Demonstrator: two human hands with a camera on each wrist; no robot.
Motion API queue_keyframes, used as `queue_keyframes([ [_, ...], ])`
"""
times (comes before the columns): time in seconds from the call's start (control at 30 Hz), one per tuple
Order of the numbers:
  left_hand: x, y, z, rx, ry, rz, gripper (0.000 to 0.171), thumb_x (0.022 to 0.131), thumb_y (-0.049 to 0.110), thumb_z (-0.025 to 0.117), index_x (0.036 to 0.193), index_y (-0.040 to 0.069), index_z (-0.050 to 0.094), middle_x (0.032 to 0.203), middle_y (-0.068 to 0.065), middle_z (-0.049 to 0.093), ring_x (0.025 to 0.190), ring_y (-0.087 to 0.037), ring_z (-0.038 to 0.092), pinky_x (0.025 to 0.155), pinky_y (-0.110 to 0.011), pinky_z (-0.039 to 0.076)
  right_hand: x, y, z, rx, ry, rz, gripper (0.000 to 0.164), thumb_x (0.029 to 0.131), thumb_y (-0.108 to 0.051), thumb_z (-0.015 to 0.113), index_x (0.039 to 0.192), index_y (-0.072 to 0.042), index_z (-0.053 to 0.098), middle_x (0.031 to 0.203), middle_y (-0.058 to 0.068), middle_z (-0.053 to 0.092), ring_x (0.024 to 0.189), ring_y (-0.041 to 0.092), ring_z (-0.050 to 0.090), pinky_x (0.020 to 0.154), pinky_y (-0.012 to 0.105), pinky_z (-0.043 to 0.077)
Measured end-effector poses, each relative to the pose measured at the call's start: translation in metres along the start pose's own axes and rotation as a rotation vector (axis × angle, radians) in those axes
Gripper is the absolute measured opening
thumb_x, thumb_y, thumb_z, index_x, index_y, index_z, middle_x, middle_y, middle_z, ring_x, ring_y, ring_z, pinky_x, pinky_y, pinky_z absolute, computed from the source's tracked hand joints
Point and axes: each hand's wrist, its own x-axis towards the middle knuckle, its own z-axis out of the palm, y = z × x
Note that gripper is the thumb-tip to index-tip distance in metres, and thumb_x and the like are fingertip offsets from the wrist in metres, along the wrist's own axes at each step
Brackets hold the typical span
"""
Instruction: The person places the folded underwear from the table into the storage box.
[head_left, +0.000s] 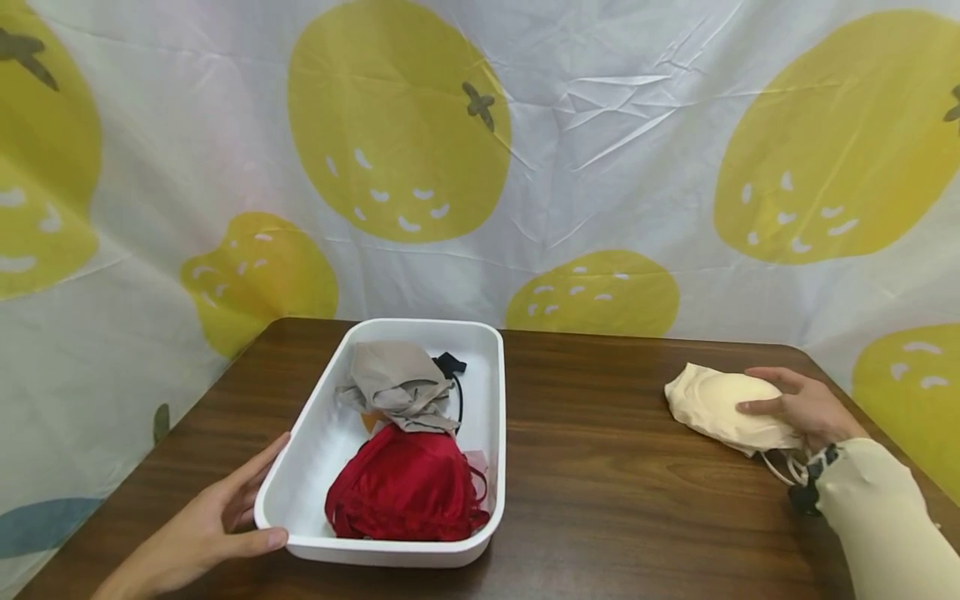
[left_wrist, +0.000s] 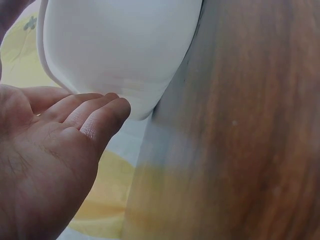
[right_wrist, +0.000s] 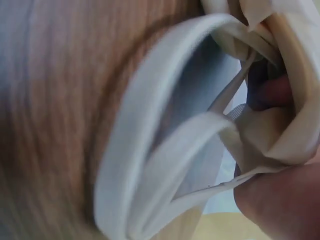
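Observation:
My left hand rests against the near left corner of a white plastic tub, its thumb at the front rim. In the left wrist view its extended fingers touch the tub's outer wall. Over at the right of the table, my right hand grips a cream bra, thumb and fingers round its cup. Pale straps loop down beside the wood in the right wrist view. Inside the tub lie a red bra in front and a crumpled grey-beige garment behind it.
A dark brown wooden table carries everything. Behind it hangs a white curtain printed with yellow lemons. Something small and black lies in the tub beside the grey-beige garment, and a pale pink piece shows beside the red bra.

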Motion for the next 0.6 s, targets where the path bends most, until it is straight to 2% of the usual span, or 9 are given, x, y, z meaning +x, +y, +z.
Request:
queue_keyframes([
  [0.13,0.000,0.000,0.000,-0.002,0.000,-0.009,0.095,0.090,-0.005,0.067,0.163,0.014,0.008,0.151,0.034,0.034,0.123,0.005,0.056,0.089,-0.020,0.056,0.002,0.000,-0.001,0.019,-0.007,-0.014,0.088,0.089,-0.040,0.076,0.159,-0.014,0.029,0.161,0.036,0.016,0.087,0.007,0.051,0.070,0.025,0.049],
  [0.2,0.000,0.000,0.000,-0.003,-0.003,0.002,0.096,0.090,-0.006,0.067,0.163,0.013,0.008,0.152,0.034,0.033,0.123,0.004,0.057,0.089,-0.020,0.057,0.002,0.000,-0.001,0.043,-0.007,-0.027,0.080,0.089,-0.038,0.076,0.157,-0.026,0.035,0.161,0.033,0.018,0.086,0.006,0.051,0.069,0.025,0.049],
  [0.23,0.000,0.001,0.000,-0.002,-0.004,0.008,0.096,0.090,-0.006,0.067,0.163,0.012,0.007,0.152,0.034,0.033,0.122,0.004,0.057,0.088,-0.021,0.057,0.002,0.000,0.000,0.064,-0.008,-0.031,0.073,0.089,-0.037,0.076,0.152,-0.034,0.040,0.157,0.030,0.030,0.083,0.006,0.053,0.068,0.025,0.050],
  [0.3,0.000,0.001,0.000,-0.004,-0.007,0.009,0.096,0.090,-0.006,0.066,0.163,0.012,0.007,0.152,0.034,0.033,0.121,0.003,0.058,0.087,-0.021,0.057,0.002,-0.001,0.000,0.130,-0.018,-0.037,0.058,0.090,-0.033,0.076,0.138,-0.048,0.048,0.139,0.015,0.055,0.075,0.006,0.057,0.065,0.026,0.052],
  [0.33,0.000,0.001,0.000,-0.006,-0.008,0.007,0.096,0.090,-0.006,0.066,0.163,0.012,0.006,0.151,0.034,0.034,0.121,0.003,0.059,0.087,-0.022,0.058,0.001,-0.002,0.001,0.175,-0.027,-0.038,0.052,0.090,-0.031,0.076,0.129,-0.053,0.050,0.128,0.006,0.062,0.071,0.006,0.059,0.064,0.027,0.053],
  [0.43,0.001,0.001,0.000,-0.002,-0.005,-0.003,0.096,0.091,-0.005,0.067,0.163,0.013,0.007,0.150,0.034,0.035,0.120,0.003,0.059,0.087,-0.022,0.058,-0.001,-0.004,0.000,0.293,-0.061,-0.052,0.045,0.093,-0.021,0.072,0.112,-0.056,0.052,0.098,-0.020,0.063,0.066,0.008,0.065,0.061,0.028,0.057],
  [0.6,0.000,0.002,0.001,0.005,0.001,-0.008,0.095,0.091,-0.005,0.067,0.163,0.014,0.007,0.150,0.034,0.034,0.121,0.003,0.059,0.087,-0.021,0.057,-0.002,-0.010,0.001,0.465,-0.112,-0.092,0.049,0.095,-0.005,0.067,0.112,-0.051,0.059,0.094,-0.016,0.068,0.067,0.012,0.070,0.060,0.029,0.060],
])
